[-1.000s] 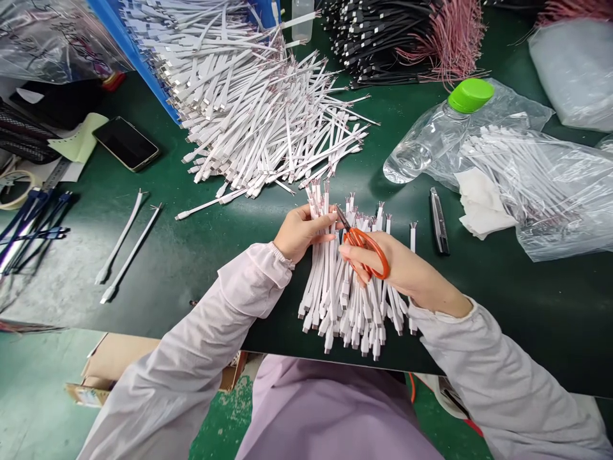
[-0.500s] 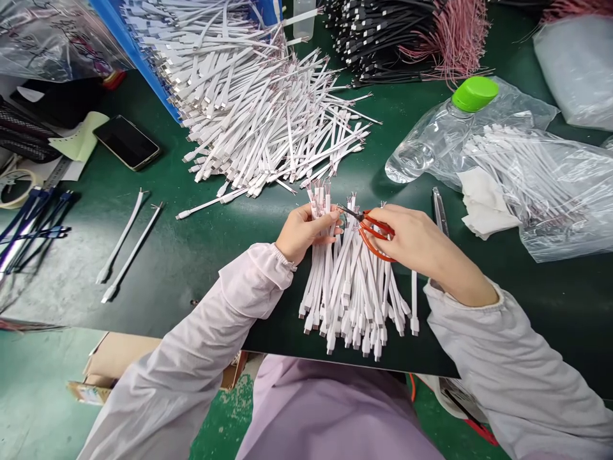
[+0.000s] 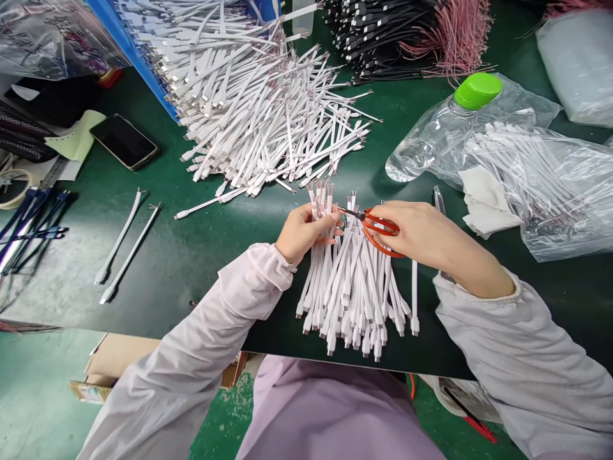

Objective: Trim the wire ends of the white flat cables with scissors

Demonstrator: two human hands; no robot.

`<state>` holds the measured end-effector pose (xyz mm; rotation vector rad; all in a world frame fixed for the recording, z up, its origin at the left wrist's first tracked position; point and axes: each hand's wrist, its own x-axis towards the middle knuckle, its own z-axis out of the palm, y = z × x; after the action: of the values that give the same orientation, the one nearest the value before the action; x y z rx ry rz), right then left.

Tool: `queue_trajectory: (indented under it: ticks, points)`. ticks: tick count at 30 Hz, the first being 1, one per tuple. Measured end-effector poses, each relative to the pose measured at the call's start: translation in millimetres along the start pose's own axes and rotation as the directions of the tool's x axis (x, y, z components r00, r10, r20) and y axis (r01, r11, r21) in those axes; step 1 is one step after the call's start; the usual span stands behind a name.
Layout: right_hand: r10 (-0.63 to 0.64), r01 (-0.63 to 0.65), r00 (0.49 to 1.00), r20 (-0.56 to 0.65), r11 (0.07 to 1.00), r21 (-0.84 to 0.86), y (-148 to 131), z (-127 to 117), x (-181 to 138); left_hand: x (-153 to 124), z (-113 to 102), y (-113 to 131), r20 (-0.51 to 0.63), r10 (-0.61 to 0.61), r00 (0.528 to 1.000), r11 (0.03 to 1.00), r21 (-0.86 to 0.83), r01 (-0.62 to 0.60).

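L hand (image 3: 311, 230) pinches a few white cables (image 3: 328, 220) btwn thumb & fingers, just below their stripped wire ends. R hand (image 3: 421, 233) is closed round the red handles of the scissors (image 3: 383, 231); blades point L, tips right by the L fingertips, can't tell if touching. The cables' main bunch (image 3: 354, 300) lies fanned near the front edge of the green table (image 3: 191, 255), plugs toward the person, wire ends away. 1 single cable (image 3: 414, 300) lies just R of it.

Beyond the hands: big pile of loose white cables (image 3: 258, 121), partly in the blue bin (image 3: 111, 19). To its R, a stack of blk cables (image 3: 378, 38) w/ pinkish wires. Far L: phone (image 3: 124, 142) & 2 separate white cables (image 3: 129, 255), side by side, apart. R side: utility knife (image 3: 438, 200), partly hidden by R hand, then tissue (image 3: 491, 201) against a clear plastic bag (image 3: 565, 198) w/ more white cables, & a tilted clear bottle (image 3: 428, 144), green cap.
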<state>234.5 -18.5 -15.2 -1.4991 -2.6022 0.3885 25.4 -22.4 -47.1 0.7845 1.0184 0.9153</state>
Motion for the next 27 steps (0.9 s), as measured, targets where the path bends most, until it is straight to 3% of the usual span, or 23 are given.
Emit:
queue_trajectory:
  ticks: [8, 12, 17, 21, 23, 27]
  points:
    - [-0.012, 0.012, 1.000, -0.007, 1.000, -0.017, 1, -2, 0, 1, -1, -2, 0.016, 0.011, 1.000, 1.000, 0.009, -0.012]
    - [0.012, -0.010, 0.996, -0.093, 1.000, 0.013, -1, -3, 2, 1, -2, -4, 0.026, 0.009, 1.000, 1.000, 0.017, -0.010]
    - [0.153, -0.089, 0.964, -0.217, 0.956, 0.279, -3, 1, 9, 2, -1, -3, -0.004, -0.011, 1.000, 1.000, -0.025, 0.011]
    - [0.204, -0.028, 0.948, -0.244, 0.817, 0.576, -8, 11, 16, 2, 0, -3, -0.043, -0.006, 0.999, 0.999, -0.034, 0.004]
    - [0.172, 0.029, 0.951, -0.257, 0.778, 0.627, -12, 16, 18, 2, 0, -4, -0.040, -0.001, 0.999, 1.000, -0.023, 0.000]
    - [0.111, 0.080, 0.955, -0.274, 0.796, 0.600, -19, 20, 21, 3, -1, -4, -0.023, -0.002, 1.000, 1.000, -0.023, 0.001]
